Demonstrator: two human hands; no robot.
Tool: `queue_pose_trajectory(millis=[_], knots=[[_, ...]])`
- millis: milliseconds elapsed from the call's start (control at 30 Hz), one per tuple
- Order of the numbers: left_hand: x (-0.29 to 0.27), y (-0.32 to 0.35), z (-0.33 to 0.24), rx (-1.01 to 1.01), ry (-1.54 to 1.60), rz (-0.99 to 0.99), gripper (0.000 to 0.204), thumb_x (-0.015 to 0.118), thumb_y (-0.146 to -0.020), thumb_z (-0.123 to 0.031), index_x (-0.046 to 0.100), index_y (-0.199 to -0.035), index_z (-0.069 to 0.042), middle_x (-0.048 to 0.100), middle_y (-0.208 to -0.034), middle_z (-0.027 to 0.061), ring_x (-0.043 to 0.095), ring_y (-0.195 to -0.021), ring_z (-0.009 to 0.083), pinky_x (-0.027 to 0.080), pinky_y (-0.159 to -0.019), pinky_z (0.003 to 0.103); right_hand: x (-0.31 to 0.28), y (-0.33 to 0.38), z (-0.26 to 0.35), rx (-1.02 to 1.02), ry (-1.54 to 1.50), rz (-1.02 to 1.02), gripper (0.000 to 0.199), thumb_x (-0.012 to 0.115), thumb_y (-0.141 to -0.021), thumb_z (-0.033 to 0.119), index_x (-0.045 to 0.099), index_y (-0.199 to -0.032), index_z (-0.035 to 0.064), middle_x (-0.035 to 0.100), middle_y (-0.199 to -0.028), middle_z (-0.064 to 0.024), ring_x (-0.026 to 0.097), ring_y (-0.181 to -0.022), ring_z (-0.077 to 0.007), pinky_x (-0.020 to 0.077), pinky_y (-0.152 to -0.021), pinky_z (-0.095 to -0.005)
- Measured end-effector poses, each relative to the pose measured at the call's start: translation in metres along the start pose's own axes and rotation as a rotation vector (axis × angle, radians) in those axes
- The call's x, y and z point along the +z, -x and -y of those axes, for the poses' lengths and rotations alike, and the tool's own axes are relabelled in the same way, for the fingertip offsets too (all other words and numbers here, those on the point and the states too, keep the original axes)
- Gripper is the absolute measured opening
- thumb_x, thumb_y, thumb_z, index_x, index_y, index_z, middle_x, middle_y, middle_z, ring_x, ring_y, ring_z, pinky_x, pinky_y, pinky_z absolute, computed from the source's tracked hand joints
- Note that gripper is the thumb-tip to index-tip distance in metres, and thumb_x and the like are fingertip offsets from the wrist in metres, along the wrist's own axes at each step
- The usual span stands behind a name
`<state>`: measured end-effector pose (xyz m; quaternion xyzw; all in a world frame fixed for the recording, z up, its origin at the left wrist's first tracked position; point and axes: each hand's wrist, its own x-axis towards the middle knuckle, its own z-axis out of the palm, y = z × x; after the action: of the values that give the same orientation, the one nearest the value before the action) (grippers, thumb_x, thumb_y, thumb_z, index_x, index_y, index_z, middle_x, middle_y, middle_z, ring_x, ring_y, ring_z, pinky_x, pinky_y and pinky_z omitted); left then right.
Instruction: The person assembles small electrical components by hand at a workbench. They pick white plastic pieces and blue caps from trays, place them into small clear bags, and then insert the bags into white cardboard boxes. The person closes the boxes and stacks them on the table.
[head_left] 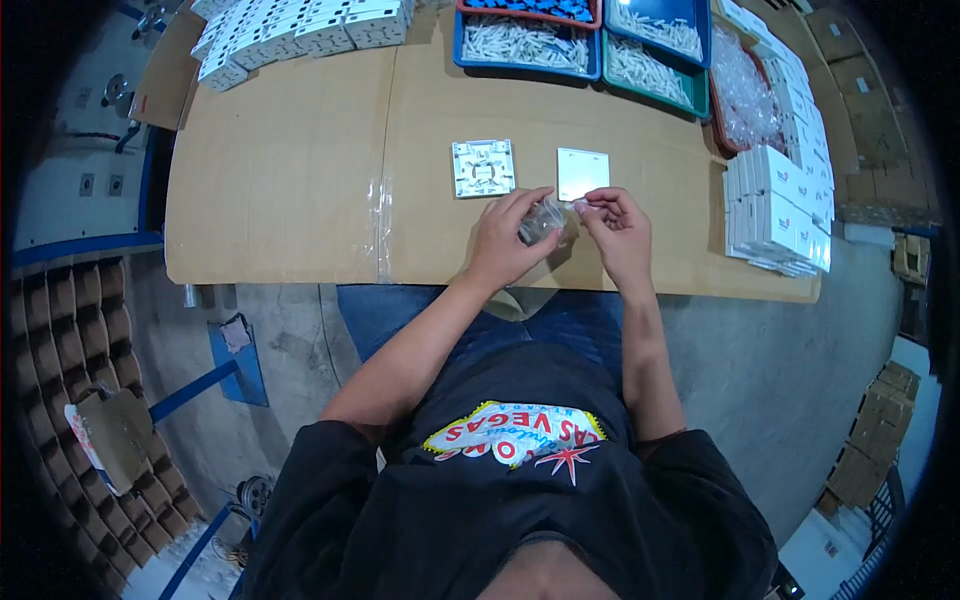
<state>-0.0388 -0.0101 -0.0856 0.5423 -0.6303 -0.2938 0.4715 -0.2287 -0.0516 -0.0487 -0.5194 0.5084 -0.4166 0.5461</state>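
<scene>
My left hand point(506, 240) is wrapped round a small clear plastic bag point(540, 222), fingers on one side and thumb on the other. At the bag's right edge my right hand point(622, 240) is closed in a pinch. A small whitish piece point(572, 205) shows at its fingertips, too small to make out; it may be part of the bag. Just beyond the left hand lies a white square frame point(483, 168) with a patterned inside. A plain white square plate point(582, 172) lies flat beyond the right hand.
Cardboard covers the table point(280, 180). Blue bins point(525, 70) and a green bin point(660, 92) with slim white pieces stand at the back. Right of them is a red bin point(722, 125) of clear bags. White boxes are stacked at back left point(300, 35) and right point(775, 210).
</scene>
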Motion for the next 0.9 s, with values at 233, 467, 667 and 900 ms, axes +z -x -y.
queue_pose_trajectory(millis=[233, 467, 667, 900], knots=[[0.000, 0.001, 0.003, -0.028, 0.132, -0.057, 0.056, 0.082, -0.079, -0.022, 0.068, -0.130, -0.006, 0.069, -0.111, 0.0126, 0.068, -0.100, 0.0305, 0.054, -0.088, 0.041, 0.015, -0.003, 0.024, -0.247, 0.437, 0.204, 0.011, 0.073, -0.097, 0.010, 0.074, -0.100, -0.0013, 0.072, -0.102, -0.0045, 0.062, -0.078, -0.0075, 0.0492, -0.068, -0.0240], [-0.006, 0.001, -0.003, -0.146, 0.292, -0.033, 0.052, 0.074, -0.091, -0.017, 0.063, -0.141, -0.006, 0.068, -0.112, 0.0104, 0.068, -0.103, 0.0220, 0.055, -0.091, 0.035, 0.012, -0.007, 0.015, -0.284, 0.300, 0.084, 0.018, 0.066, -0.103, 0.012, 0.075, -0.097, -0.0026, 0.072, -0.102, -0.0056, 0.062, -0.080, -0.0089, 0.0476, -0.070, -0.0240], [-0.051, -0.018, -0.095, -0.357, 1.198, 0.099, 0.062, 0.054, -0.102, -0.039, 0.054, -0.146, 0.004, 0.067, -0.113, 0.0084, 0.065, -0.103, 0.0239, 0.049, -0.100, 0.038, -0.005, -0.003, 0.039, -0.276, 0.159, -0.046, 0.023, 0.062, -0.107, 0.014, 0.074, -0.099, -0.0029, 0.074, -0.103, -0.0049, 0.059, -0.079, -0.0081, 0.0470, -0.071, -0.0233], [-0.095, -0.041, -0.142, -0.154, 1.768, 0.279, 0.068, 0.048, -0.104, -0.050, 0.048, -0.149, 0.001, 0.066, -0.116, 0.0095, 0.059, -0.113, 0.0298, 0.042, -0.109, 0.043, -0.011, 0.003, 0.032, -0.172, 0.105, -0.035, 0.022, 0.061, -0.108, 0.014, 0.074, -0.103, -0.0020, 0.074, -0.101, -0.0039, 0.056, -0.078, -0.0063, 0.0464, -0.071, -0.0226]])
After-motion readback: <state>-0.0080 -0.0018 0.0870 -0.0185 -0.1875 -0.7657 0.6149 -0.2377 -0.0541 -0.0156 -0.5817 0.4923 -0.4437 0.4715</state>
